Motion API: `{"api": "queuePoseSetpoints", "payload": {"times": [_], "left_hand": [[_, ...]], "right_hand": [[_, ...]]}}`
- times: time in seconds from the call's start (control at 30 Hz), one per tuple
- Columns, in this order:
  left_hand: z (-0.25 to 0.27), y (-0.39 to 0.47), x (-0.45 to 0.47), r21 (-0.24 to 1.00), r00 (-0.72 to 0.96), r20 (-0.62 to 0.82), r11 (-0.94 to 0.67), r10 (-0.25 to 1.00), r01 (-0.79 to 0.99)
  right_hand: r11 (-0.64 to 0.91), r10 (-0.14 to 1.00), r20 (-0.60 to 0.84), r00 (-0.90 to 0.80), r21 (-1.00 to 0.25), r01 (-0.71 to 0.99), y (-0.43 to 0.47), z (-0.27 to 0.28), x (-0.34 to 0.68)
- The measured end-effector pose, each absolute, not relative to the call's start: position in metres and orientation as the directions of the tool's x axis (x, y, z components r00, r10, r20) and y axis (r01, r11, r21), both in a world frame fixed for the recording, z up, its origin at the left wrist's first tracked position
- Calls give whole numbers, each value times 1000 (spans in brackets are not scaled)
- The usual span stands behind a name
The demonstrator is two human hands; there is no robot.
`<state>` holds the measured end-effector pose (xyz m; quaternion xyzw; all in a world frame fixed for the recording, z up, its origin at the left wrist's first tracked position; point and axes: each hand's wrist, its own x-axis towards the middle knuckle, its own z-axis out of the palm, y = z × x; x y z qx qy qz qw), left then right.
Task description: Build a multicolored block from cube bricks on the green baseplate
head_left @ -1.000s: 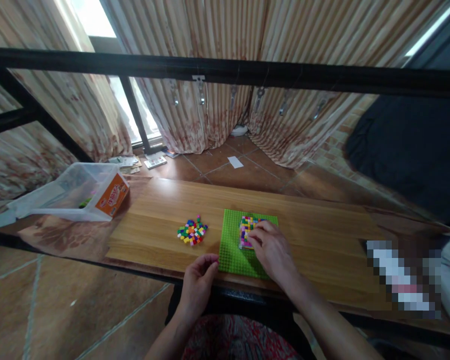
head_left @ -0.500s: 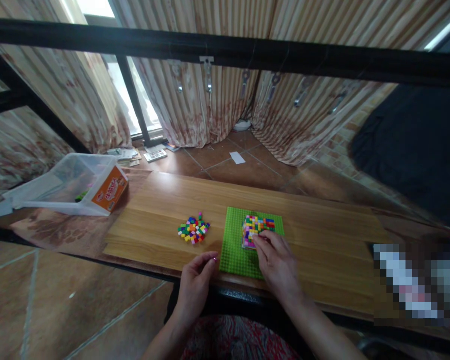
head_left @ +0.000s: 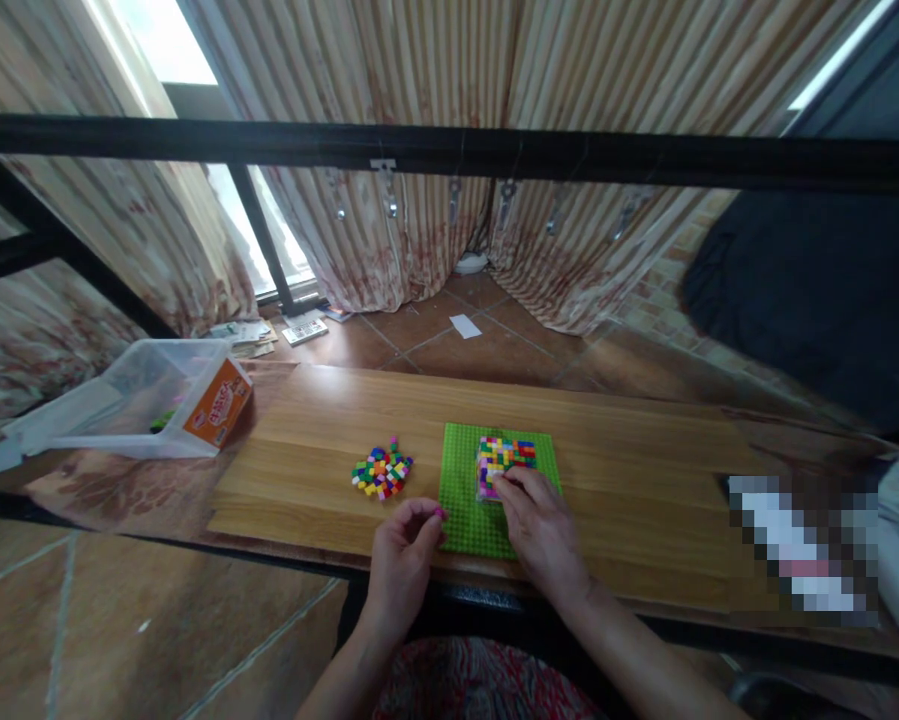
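Note:
My left hand (head_left: 402, 560) is at the front edge of the table, just left of the green baseplate (head_left: 460, 535), pinching a small pink toy brick (head_left: 441, 513) between thumb and forefinger. Over the baseplate, my right hand (head_left: 545, 535) has its thumb and fingertips closed at the near side of a multicoloured brick build (head_left: 505, 455). Those fingertips hide whatever they hold and part of the build. A loose pile of small coloured bricks (head_left: 381, 473) lies on the wood left of the baseplate.
A clear plastic bin (head_left: 149, 370) with an orange label lies at the table's left end, a few pieces inside. Blurred-out pixels cover an item (head_left: 794, 545) at the right end. A black rail (head_left: 449, 150) crosses beyond the table (head_left: 644, 480).
The camera view has tilted and shifted slightly. The pink brick in my left hand shows more plainly now, nearer the baseplate. My right hand stays at the brick build.

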<state>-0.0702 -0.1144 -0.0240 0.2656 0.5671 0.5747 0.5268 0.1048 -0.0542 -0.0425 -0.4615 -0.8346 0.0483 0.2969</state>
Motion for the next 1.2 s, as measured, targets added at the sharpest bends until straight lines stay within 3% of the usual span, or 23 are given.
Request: {"api": "queuePoseSetpoints", "payload": {"times": [0.23, 0.37, 0.53, 0.9, 1.2], "left_hand": [[-21, -91, -58, 999, -254, -28, 33, 967, 14], [-20, -77, -52, 973, -215, 112, -63, 970, 221], [-19, -61, -43, 932, -172, 210, -145, 962, 331], [-26, -53, -39, 929, -194, 192, -114, 962, 353], [-38, -52, -38, 1000, -238, -17, 17, 971, -4]], "right_hand": [[461, 845, 514, -147, -562, 686, -68, -34, 112], [410, 866, 497, -58, -638, 651, -84, -40, 131], [326, 897, 440, 27, -704, 631, -98, -58, 154], [258, 929, 363, 78, -782, 567, -95, -64, 158], [236, 927, 360, 111, -784, 574, -89, -64, 164]]}}
